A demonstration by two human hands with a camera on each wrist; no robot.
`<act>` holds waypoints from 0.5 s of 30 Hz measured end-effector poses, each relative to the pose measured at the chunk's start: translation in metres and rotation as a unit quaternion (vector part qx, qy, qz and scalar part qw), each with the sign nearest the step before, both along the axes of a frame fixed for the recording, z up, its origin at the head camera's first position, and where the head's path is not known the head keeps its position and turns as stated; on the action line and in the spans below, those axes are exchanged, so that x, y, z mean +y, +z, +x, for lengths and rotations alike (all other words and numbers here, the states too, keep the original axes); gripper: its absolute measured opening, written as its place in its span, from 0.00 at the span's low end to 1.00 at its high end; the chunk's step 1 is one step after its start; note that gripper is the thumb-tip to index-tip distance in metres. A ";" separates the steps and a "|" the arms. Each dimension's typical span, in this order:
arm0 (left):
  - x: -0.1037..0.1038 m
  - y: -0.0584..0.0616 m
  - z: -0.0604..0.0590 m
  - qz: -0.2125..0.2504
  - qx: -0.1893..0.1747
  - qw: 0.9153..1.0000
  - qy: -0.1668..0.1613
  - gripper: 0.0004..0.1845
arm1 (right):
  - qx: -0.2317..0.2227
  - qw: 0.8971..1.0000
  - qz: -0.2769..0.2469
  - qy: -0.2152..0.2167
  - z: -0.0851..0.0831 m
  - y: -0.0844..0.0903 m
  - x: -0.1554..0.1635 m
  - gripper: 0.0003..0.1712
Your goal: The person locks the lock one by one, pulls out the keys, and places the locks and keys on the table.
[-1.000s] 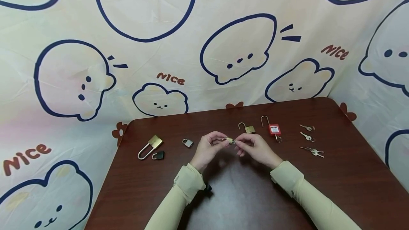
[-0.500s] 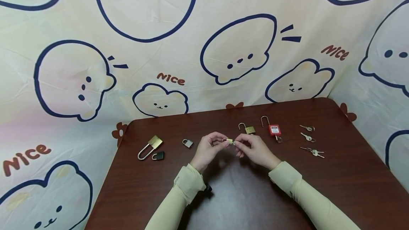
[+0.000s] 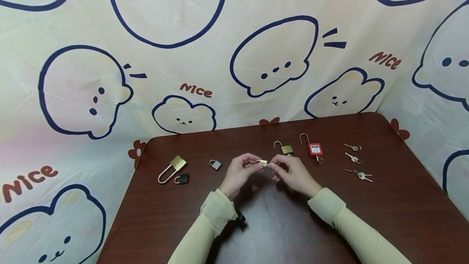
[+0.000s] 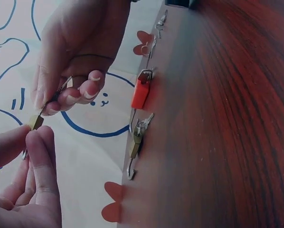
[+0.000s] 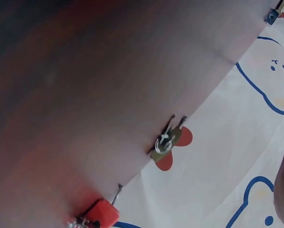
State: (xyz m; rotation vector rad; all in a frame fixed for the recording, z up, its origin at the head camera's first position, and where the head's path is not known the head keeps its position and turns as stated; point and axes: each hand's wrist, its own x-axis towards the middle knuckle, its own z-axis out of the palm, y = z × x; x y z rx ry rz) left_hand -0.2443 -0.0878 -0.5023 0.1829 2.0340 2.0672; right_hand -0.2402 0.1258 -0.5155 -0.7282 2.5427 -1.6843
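Note:
My left hand [image 3: 237,175] pinches a small brass padlock [image 3: 263,163] between thumb and fingers, above the middle of the table. At the padlock's bottom end, my right hand [image 3: 296,176] pinches a small key [image 4: 44,107]; its tip meets the padlock body, but how deep it sits cannot be seen. A thin metal piece sticks out behind the right fingers [image 4: 51,88] in the left wrist view. Just beyond the right hand lies an open brass padlock [image 3: 287,149] with keys on it. Beside that is a red padlock [image 3: 314,148] with its shackle open.
On the left of the dark wooden table [image 3: 154,223] lie a large brass padlock [image 3: 178,163], a black padlock [image 3: 181,179] and a silver padlock [image 3: 215,164]. Several keys [image 3: 353,157] are spread at the right. A printed cloth [image 3: 256,113] hangs behind the table.
My right hand has shifted slightly left, closer to the small brass padlock. Both hands keep their pinch, and the things on the table have not moved.

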 end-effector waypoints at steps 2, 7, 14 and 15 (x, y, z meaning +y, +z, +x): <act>-0.002 -0.002 -0.001 0.007 0.000 1.000 0.003 0.10 | 0.004 1.000 -0.001 -0.002 0.000 -0.001 0.002 0.05; -0.017 -0.006 -0.009 0.033 0.010 0.998 0.045 0.09 | 0.016 0.999 0.003 -0.034 -0.001 0.004 0.018 0.04; -0.025 -0.002 -0.011 0.012 0.021 1.000 0.018 0.11 | 0.003 0.999 0.024 -0.042 -0.005 0.010 0.034 0.04; -0.025 -0.002 -0.011 0.012 0.018 1.000 0.016 0.11 | 0.001 0.999 0.027 -0.040 -0.005 0.010 0.034 0.04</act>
